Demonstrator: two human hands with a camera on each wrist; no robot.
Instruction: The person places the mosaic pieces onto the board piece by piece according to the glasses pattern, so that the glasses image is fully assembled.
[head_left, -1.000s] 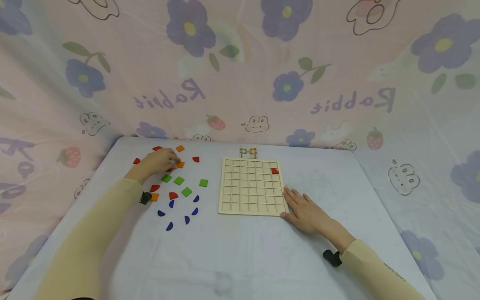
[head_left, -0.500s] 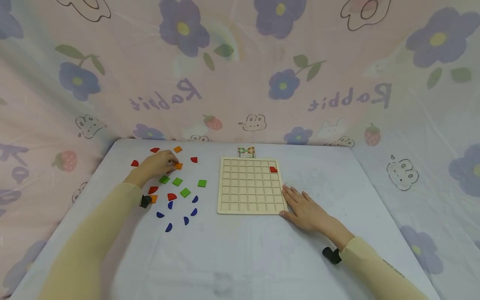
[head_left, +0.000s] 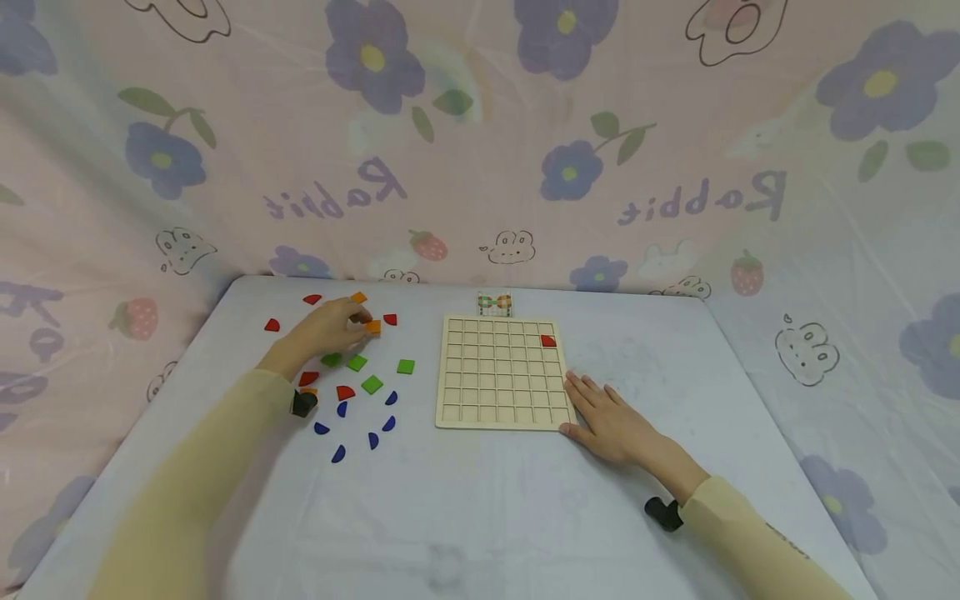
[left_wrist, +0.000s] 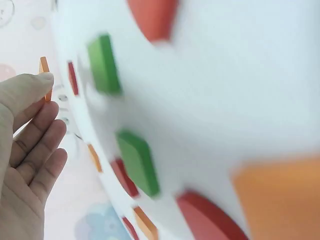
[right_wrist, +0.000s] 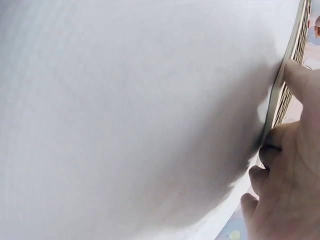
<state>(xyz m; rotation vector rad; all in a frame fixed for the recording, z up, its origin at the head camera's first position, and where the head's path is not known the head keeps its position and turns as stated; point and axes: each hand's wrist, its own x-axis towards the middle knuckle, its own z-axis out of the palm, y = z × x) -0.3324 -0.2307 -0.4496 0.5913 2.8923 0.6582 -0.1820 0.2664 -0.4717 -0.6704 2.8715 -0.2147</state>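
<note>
Orange tile, head view: the tile (head_left: 373, 328) is held between 9 and 10 o'clock of the gridded board (head_left: 505, 373); a squarish outline is shown, so no long axis can be told.
Left hand, head view: the tile is pinched at the fingertips of the left hand (head_left: 318, 329).
Loose pieces, head view: a red piece (head_left: 390, 320) is seen just beside the tile at 2 o'clock, another orange piece (head_left: 358, 297) at 11; green tiles (head_left: 371, 384) and blue half-discs (head_left: 373, 440) are spread towards 6.
Right hand, head view: the right hand (head_left: 611, 423) is laid straight-fingered against the board at 4 o'clock.
Orange tile, left wrist view: at 10 o'clock, gripped between thumb and fingers, it is seen nearly edge-on, its long axis pointed almost at 12 and 6, tipped slightly towards 11 and 5.
Board rim, right wrist view: the rim is slanted towards 1 o'clock and touched by the thumb.
</note>
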